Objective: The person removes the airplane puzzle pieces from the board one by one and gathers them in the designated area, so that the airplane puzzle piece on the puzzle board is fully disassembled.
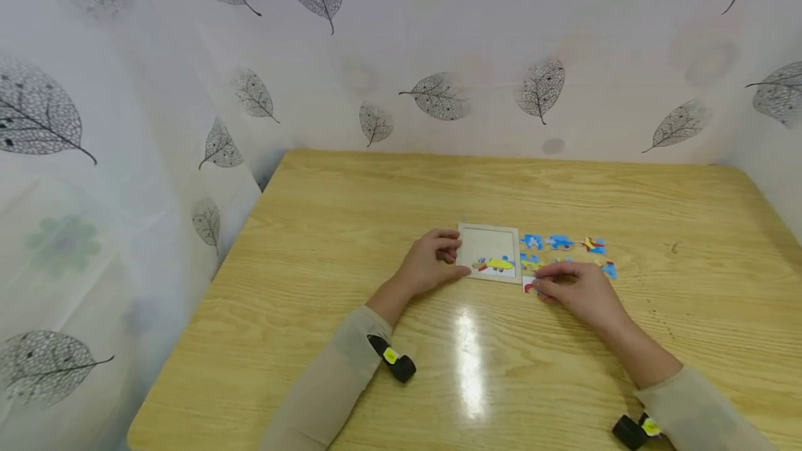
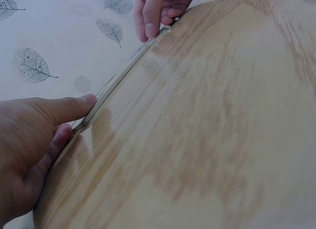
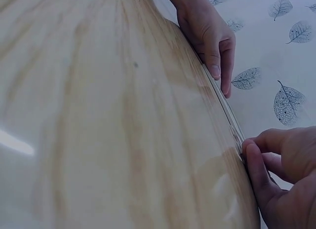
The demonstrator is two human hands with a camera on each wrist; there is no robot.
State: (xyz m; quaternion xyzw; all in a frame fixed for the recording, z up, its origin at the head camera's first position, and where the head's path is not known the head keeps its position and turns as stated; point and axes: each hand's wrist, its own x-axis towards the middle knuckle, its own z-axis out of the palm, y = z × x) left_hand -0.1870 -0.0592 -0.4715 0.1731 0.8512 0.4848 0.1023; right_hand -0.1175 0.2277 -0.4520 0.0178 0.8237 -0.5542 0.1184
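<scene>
A square wooden puzzle tray (image 1: 489, 243) lies flat on the table, with a yellow, red and blue picture piece (image 1: 499, 264) along its inner bottom edge. My left hand (image 1: 431, 259) holds the tray by its left side, thumb at the lower left corner and fingers curled at the edge. Just right of the tray, my right hand (image 1: 579, 291) pinches a white and red jigsaw piece (image 1: 528, 285) between thumb and fingers, low at the tabletop. In the right wrist view the thumb and fingertips (image 3: 249, 144) come together there, and the piece is mostly hidden.
Loose blue jigsaw pieces (image 1: 559, 242) lie in rows right of the tray, including a red and yellow one (image 1: 592, 245) and another (image 1: 609, 269) partly beyond the right hand. The wooden table (image 1: 351, 207) meets a leaf-patterned curtain (image 1: 476, 54) at its back and left.
</scene>
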